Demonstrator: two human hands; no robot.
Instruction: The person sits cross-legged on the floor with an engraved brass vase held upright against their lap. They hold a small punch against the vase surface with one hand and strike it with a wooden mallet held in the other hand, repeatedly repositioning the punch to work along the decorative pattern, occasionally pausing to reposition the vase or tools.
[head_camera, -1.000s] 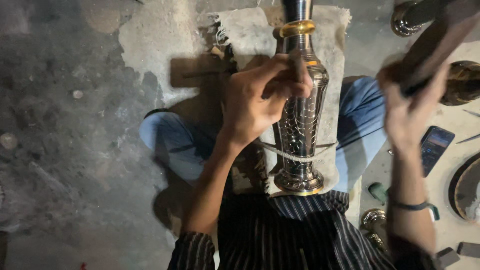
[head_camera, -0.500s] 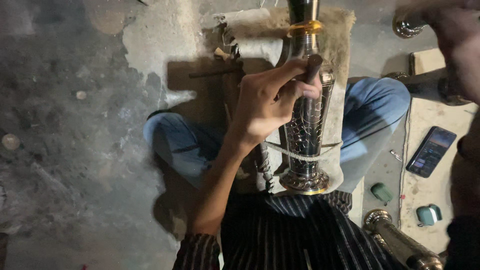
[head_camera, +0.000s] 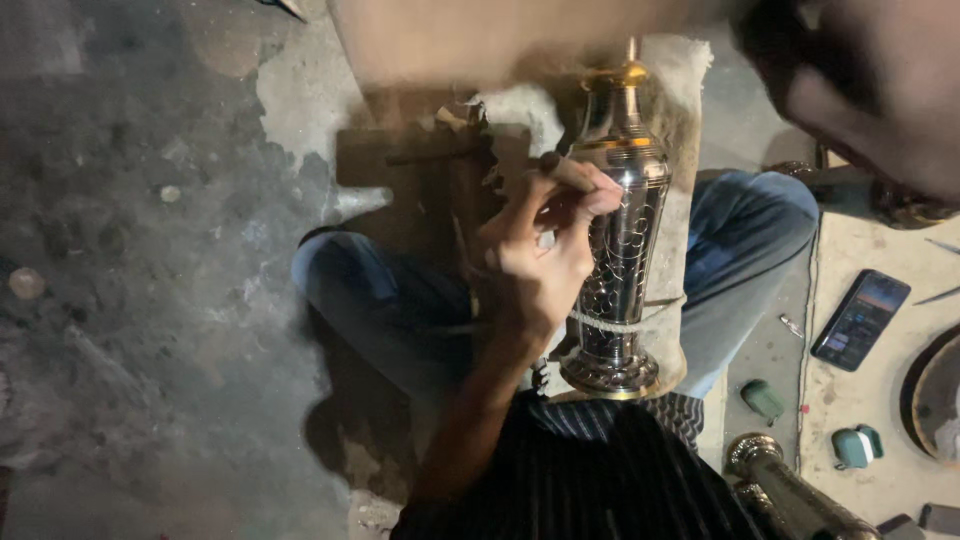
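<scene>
A tall engraved metal vase (head_camera: 622, 160) with gold bands lies along my lap on a pale cloth (head_camera: 685, 90), its base toward my body, with a white cord (head_camera: 640, 322) around its lower part. My left hand (head_camera: 535, 265) pinches a thin dark chisel-like tool (head_camera: 568, 170), whose tip rests against the vase's side. My right hand (head_camera: 870, 90) is a large blurred shape close to the camera at the upper right. What it holds is not visible.
I sit cross-legged in blue jeans (head_camera: 400, 300) on a rough grey floor. To my right lie a phone (head_camera: 860, 320), two small green items (head_camera: 765, 400), another metal vase part (head_camera: 790, 490) and a round plate (head_camera: 935, 395).
My right hand rose from beside the vase up toward the camera and is now a blur. The left hand stays on the vase with the tool, and the view moved closer.
</scene>
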